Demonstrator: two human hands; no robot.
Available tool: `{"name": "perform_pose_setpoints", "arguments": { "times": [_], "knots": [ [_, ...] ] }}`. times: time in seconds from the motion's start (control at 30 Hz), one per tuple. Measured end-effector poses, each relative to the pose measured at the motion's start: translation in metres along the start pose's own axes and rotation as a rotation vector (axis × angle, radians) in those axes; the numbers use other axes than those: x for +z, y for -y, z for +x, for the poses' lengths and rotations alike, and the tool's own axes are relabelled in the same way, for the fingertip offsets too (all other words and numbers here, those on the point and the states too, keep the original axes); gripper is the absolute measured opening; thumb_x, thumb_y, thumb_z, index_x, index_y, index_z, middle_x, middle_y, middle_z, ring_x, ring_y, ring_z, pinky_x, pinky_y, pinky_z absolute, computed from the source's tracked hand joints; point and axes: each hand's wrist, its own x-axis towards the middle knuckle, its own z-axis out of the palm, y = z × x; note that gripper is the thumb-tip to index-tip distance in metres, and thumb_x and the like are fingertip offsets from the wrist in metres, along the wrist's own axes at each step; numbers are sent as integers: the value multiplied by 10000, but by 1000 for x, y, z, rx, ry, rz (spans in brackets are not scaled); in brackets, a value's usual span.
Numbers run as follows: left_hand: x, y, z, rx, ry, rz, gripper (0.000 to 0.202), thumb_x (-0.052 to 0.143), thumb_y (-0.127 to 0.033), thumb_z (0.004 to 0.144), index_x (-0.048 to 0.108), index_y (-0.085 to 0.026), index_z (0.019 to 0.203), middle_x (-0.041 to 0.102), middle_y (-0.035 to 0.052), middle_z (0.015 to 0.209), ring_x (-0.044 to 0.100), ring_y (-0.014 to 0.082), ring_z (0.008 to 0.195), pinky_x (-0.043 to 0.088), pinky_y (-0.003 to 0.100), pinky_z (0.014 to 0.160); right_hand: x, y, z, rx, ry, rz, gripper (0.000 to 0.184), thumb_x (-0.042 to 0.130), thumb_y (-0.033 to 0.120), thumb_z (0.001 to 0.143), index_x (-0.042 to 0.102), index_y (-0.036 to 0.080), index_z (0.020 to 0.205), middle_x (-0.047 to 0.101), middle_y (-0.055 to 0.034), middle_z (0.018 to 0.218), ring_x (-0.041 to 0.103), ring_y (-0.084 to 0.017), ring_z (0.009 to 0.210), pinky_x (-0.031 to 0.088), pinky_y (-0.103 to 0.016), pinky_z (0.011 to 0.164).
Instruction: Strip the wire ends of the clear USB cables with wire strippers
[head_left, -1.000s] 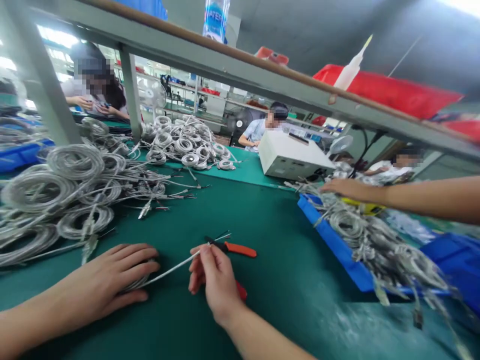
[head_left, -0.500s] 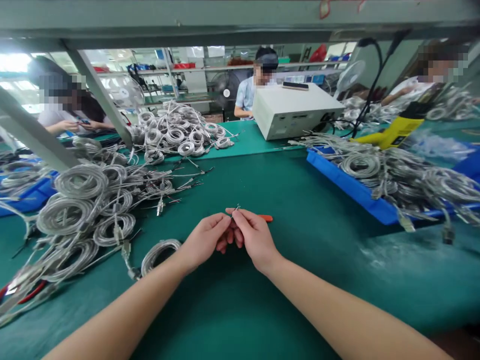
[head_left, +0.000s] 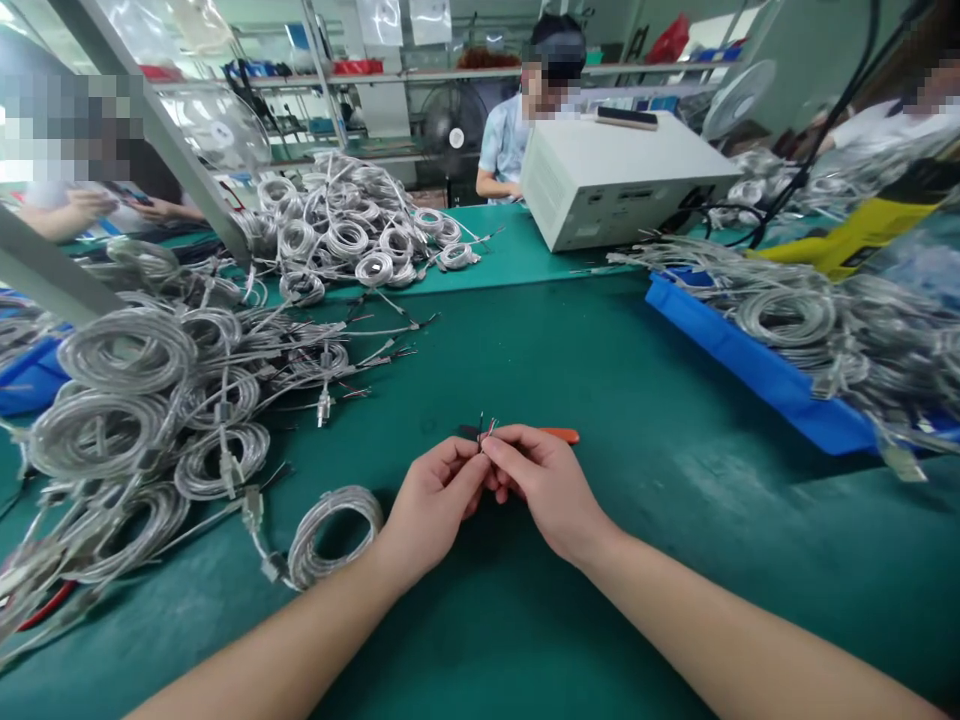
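My left hand (head_left: 433, 498) and my right hand (head_left: 541, 484) meet over the green mat, fingertips pinched together on the end of a thin cable. Its stripped coloured wires (head_left: 486, 428) stick up between my fingers. The cable's grey coil (head_left: 330, 528) lies on the mat just left of my left wrist. An orange-handled tool (head_left: 559, 435) lies flat right behind my right hand, mostly hidden by it.
Many coiled grey cables (head_left: 150, 400) are heaped on the left and at the back (head_left: 352, 240). A blue tray (head_left: 742, 360) full of cables sits on the right. A white box-shaped machine (head_left: 615, 175) stands behind. Other people sit at the far side.
My left hand left the coil and joined the right at the cable end. The view tilted down and steadied; a co-worker's arm over the blue tray is gone.
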Motion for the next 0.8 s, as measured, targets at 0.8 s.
{"name": "perform_pose_setpoints", "arguments": {
  "times": [0.8],
  "knots": [
    [-114,-51,-81,382,27,1170,250,526,-350,954,676,-174,859,694,77,872,593,203,817,431,332,770,4,2,0,7,-26,34,186,713,339,801,597,203,752,697,-35,823,540,-97,508,402,-248,450]
  ]
}}
